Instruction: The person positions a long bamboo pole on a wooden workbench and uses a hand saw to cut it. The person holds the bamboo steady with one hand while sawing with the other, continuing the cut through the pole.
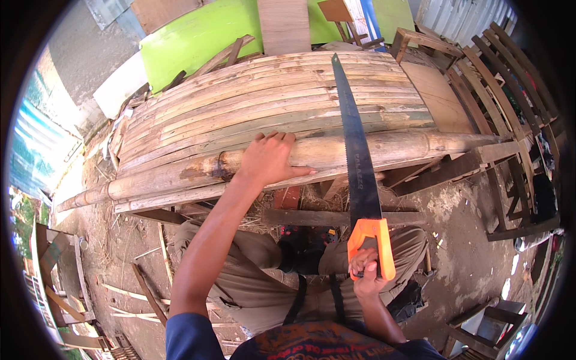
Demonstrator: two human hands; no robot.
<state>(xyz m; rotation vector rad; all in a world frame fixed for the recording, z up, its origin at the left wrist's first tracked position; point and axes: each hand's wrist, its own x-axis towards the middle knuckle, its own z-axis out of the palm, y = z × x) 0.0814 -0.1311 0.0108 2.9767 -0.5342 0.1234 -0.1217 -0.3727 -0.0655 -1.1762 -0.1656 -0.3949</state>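
A thick bamboo pole (342, 153) lies lengthwise along the near edge of a slatted bamboo bench top (258, 96). My left hand (273, 159) presses on the pole from above, its thumb stretched to the right and its other fingers over the far side. A dark stained node on the pole shows just left of that hand. In my right hand (367, 270) is a handsaw (359, 162), gripped by its orange handle. Its dark blade points away from me and crosses over the pole, right of my left hand. Whether the teeth touch the bamboo I cannot tell.
Wooden frames and slatted racks (510, 102) stand at the right. A bright green panel (198, 48) and a brown board (284, 27) are behind the bench. Loose wood strips (135, 294) lie on the dirt floor at the left. A small wooden stool (486, 330) stands at the lower right.
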